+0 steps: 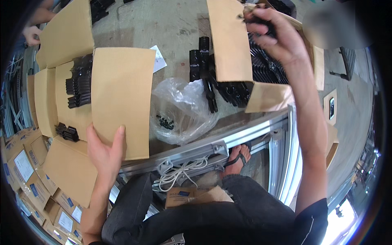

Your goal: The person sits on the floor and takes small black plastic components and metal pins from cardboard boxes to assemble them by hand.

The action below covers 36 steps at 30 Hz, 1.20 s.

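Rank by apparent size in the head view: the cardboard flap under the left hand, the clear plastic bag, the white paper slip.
1. Cardboard flap
2. Clear plastic bag, somewhat smaller than the flap
3. White paper slip, partly hidden under the flap

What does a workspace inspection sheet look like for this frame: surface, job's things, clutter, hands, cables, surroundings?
Surface: grey worktable with an aluminium frame edge.
Job's things: left carton with flaps open, black parts in rows inside; right carton full of black parts.
Clutter: clear plastic bag holding small black pieces; loose black parts; white paper slip.
Hands: left hand presses the left carton's flap; right hand grips a black part over the right carton.
Cables: white cord coiled under the table.
Surroundings: small labelled boxes stacked at left; another person's hand at far left.
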Each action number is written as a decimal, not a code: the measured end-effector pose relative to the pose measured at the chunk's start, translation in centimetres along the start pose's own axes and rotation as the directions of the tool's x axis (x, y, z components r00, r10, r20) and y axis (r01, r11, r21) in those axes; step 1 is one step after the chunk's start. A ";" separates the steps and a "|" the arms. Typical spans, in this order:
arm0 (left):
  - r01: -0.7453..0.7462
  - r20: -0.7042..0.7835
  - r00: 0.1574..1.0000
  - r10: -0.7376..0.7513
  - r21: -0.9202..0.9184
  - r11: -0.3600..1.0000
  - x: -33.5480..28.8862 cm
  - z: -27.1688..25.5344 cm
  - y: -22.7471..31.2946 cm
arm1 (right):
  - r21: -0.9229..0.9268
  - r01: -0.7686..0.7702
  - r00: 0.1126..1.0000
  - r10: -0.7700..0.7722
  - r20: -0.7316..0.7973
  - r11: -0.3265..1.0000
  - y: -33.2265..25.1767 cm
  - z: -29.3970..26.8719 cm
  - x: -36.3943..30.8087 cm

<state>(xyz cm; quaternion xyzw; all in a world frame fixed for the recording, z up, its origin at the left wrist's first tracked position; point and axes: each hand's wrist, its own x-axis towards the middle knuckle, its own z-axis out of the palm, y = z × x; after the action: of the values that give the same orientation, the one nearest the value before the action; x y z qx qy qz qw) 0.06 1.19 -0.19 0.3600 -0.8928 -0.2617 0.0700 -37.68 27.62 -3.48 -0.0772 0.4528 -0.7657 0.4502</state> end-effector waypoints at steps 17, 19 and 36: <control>-0.050 -0.049 0.997 0.055 0.098 0.994 -0.7 -1.5 -1.7 | -0.621 -0.443 0.870 0.478 -0.122 0.647 31.1 8.6 -2.8; -0.058 -0.032 0.998 0.062 0.103 0.993 -0.8 -1.9 -1.9 | -0.997 -0.070 0.987 0.146 -0.072 -0.020 30.4 8.6 -3.3; -0.104 -0.032 0.994 0.108 0.104 0.989 -1.1 -2.0 -3.3 | -0.924 -0.015 0.983 0.161 -0.083 -0.383 26.7 9.9 -2.5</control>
<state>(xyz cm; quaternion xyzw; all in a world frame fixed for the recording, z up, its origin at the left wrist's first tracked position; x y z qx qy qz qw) 3.45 -0.91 -0.15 0.3201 -0.9213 -0.2048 0.0820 -14.45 18.36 -17.43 -0.4133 0.8707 -0.0101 0.2663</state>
